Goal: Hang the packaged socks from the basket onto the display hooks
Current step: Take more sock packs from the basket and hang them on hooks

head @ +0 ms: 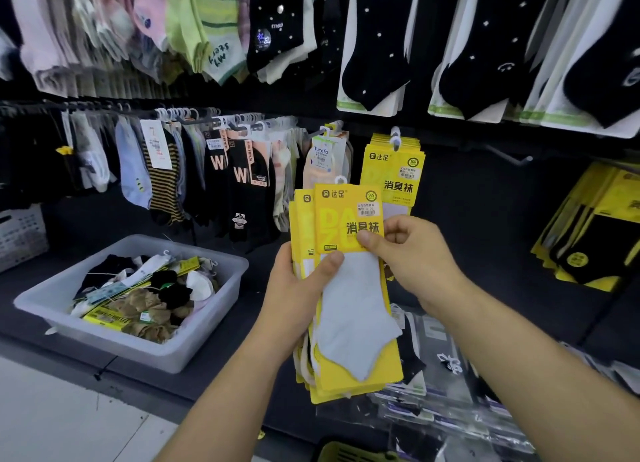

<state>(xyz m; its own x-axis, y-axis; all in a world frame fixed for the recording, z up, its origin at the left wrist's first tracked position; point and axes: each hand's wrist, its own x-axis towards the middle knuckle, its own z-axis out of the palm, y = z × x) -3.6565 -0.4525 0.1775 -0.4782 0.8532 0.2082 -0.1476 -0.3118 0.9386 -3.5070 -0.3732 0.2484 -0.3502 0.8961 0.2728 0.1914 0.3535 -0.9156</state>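
My left hand [300, 281] grips a stack of yellow-carded sock packs [349, 375], thumb pressed on the front. My right hand [408, 250] pinches the front pack [346, 219], a pale grey sock on a yellow card with a white hanger tab at its top. Just above and to the right, matching yellow packs [393, 170] hang from a display hook [394, 136]. A bare hook [509, 156] sticks out further right. The translucent basket [221, 288] with several loose sock packs stands on the shelf at lower left.
Rows of hanging socks [239, 170] fill the rail to the left and the wall above. Yellow and black packs [599, 233] hang at the right. Bagged socks [443, 392] lie on the shelf under my hands. A white crate [20, 233] stands at the far left.
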